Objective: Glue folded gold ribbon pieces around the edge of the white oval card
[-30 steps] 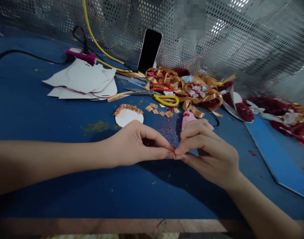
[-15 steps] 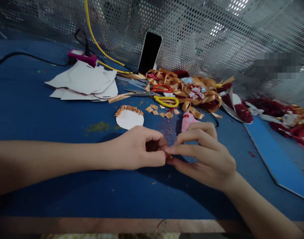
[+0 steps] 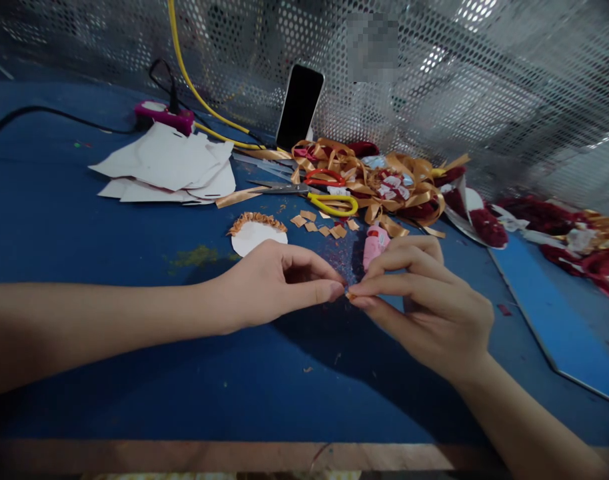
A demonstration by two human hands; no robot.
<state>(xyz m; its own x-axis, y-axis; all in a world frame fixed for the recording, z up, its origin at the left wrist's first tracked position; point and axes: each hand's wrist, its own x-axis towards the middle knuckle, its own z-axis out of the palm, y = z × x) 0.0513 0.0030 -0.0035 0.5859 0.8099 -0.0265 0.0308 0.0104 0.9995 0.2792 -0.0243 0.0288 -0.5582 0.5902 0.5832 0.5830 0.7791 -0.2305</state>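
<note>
Between the fingertips of both hands is a small gold ribbon piece [image 3: 351,295], mostly covered by the fingers. My right hand [image 3: 429,307] pinches it between thumb and forefinger, other fingers curled above. The thumb and forefinger of my left hand [image 3: 279,283] are closed at its left side, touching it. Just behind my left hand lies a round white card [image 3: 258,238] with folded gold ribbon [image 3: 259,219] along its far rim. Several cut ribbon squares [image 3: 339,231] are scattered beyond the hands. A pink glue gun [image 3: 375,245] lies behind my right hand, partly hidden.
Scissors [image 3: 333,203] with red and yellow handles lie beside a heap of gold ribbon [image 3: 404,180]. White card pieces [image 3: 169,163] are stacked left. Behind stand a phone [image 3: 300,107], a purple power strip [image 3: 165,117] and a perforated metal screen [image 3: 224,60]. A blue board [image 3: 559,320] lies right.
Both hands have shifted slightly right and up, and their fingertips are a little farther apart. The left fingers have straightened, and more of the glue gun shows.
</note>
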